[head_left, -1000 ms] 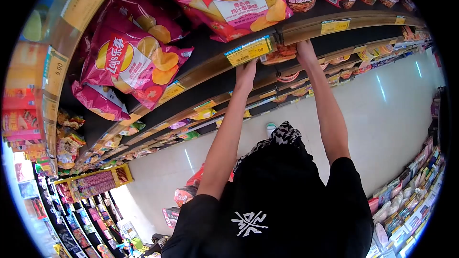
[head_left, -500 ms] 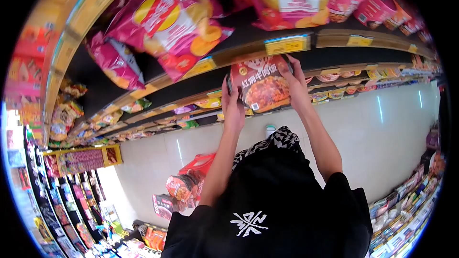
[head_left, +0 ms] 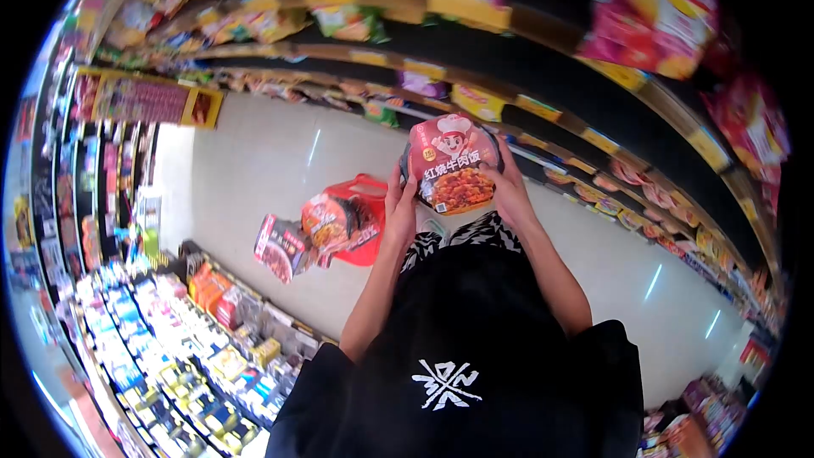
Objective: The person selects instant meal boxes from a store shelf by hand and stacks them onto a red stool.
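A boxed instant beef rice meal (head_left: 451,165), red with a cartoon chef and a picture of the dish, is held in front of my body, its label facing up. My left hand (head_left: 401,208) is closed on its left side, and my right hand (head_left: 510,192) grips the right edge with the thumb over the front. Below and to the left, a red shopping basket (head_left: 370,242) stands on the floor. In it are a round red food tub (head_left: 327,222) and a dark food box (head_left: 281,249) that sticks out over the rim.
Shelves with yellow price tags (head_left: 469,7) curve along the far side, bearing chip bags (head_left: 657,8) and other packets. A brightly lit display (head_left: 161,348) of small goods stands at lower left. Pale tiled floor (head_left: 254,153) lies between the shelves.
Both hands have drawn the beef rice box away from the shelf. My view and body have turned left, so the basket shows more fully and the chip bags have shifted right.
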A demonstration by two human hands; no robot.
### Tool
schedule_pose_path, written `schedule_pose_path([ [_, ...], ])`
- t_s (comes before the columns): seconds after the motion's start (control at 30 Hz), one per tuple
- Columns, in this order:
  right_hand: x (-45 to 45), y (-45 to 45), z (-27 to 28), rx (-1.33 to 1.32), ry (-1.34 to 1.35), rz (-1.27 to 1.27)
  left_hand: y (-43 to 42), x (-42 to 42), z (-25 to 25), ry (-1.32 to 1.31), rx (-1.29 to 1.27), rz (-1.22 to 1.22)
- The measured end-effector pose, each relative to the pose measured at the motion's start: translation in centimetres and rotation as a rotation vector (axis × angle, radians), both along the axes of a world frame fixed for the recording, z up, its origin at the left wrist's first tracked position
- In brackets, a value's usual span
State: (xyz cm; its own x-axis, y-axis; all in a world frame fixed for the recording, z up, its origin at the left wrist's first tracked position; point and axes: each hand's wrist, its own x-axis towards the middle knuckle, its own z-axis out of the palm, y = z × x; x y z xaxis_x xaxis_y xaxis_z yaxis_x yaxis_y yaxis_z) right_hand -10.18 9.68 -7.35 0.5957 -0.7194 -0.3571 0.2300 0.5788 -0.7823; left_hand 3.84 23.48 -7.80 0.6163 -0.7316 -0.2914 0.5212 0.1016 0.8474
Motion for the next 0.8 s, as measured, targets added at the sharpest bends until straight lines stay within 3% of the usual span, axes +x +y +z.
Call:
schedule_pose_path([
  [0.2, 9.7, 7.6, -5.4, -0.002, 0.0, 0.34, 10.1, 6.1, -2.7, -0.133, 0.149, 0.237],
  [0.33, 15.3, 12.8, -9.0, -0.124, 0.125, 0.523, 16.3, 9.9, -5.2, -0.478, 0.458, 0.263],
  [0.37, 16.6, 13.9, -9.8, -0.144, 0.14, 0.556, 17.2, 10.1, -5.0, -0.462, 0.497, 0.324],
  [0.73, 23.3, 19.8, -11.3, -0.5, 0.286, 0.682, 24.2, 15.6, -6.0, -0.978, 0.924, 0.173],
  [0.8, 23.2, 19.9, -12.0, -0.573, 0.352, 0.651, 24.7, 16.2, -5.8, -1.028, 1.055, 0.04],
])
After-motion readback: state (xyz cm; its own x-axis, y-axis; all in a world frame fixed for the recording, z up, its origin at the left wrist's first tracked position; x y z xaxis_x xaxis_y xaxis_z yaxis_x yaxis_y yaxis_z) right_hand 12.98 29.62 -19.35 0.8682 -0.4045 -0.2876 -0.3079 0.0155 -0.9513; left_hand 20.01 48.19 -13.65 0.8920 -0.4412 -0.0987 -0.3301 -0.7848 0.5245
